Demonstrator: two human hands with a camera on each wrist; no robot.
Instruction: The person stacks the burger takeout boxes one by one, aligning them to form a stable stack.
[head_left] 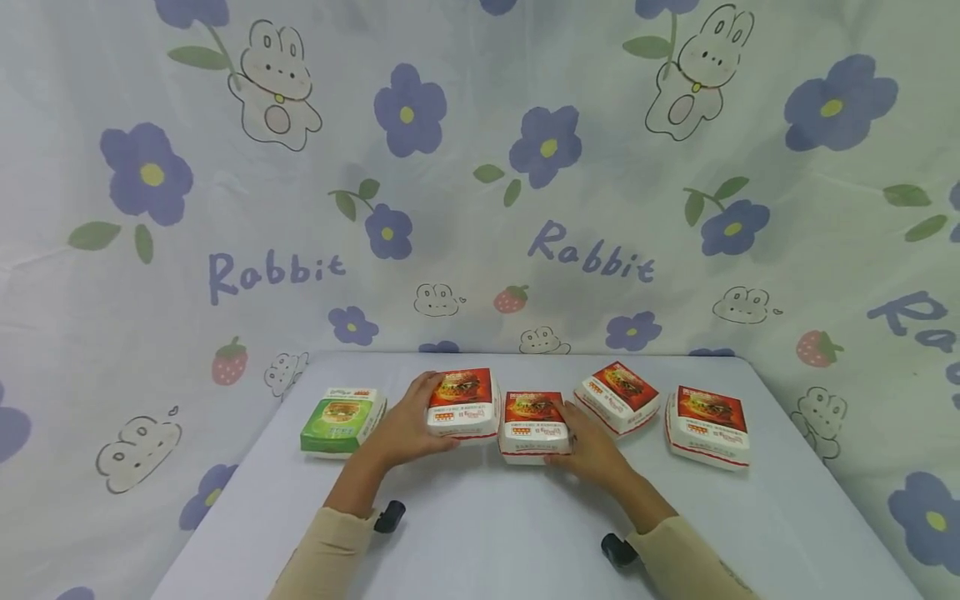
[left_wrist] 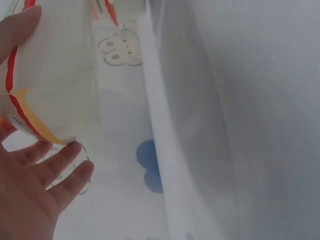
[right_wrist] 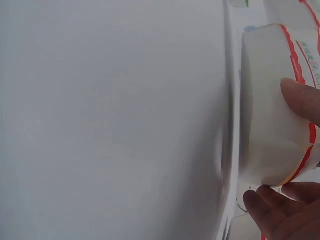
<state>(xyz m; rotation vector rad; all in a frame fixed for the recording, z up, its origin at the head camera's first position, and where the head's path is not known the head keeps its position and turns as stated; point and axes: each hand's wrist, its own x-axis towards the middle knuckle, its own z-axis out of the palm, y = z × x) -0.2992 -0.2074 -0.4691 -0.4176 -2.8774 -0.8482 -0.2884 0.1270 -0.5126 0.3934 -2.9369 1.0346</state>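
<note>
Two grips each clamp a red-topped, squarish box: the left box lies just right of the left grip, the right box just left of the right grip, facing sides close together. Lid print is illegible; the backdrop beyond both grips reads "Rabbit".

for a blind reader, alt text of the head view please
A left hand grips one red-topped burger box and a right hand grips another box, side by side at a white table. A green box lies left, two red-topped boxes right, with a rabbit-print backdrop behind.
</note>
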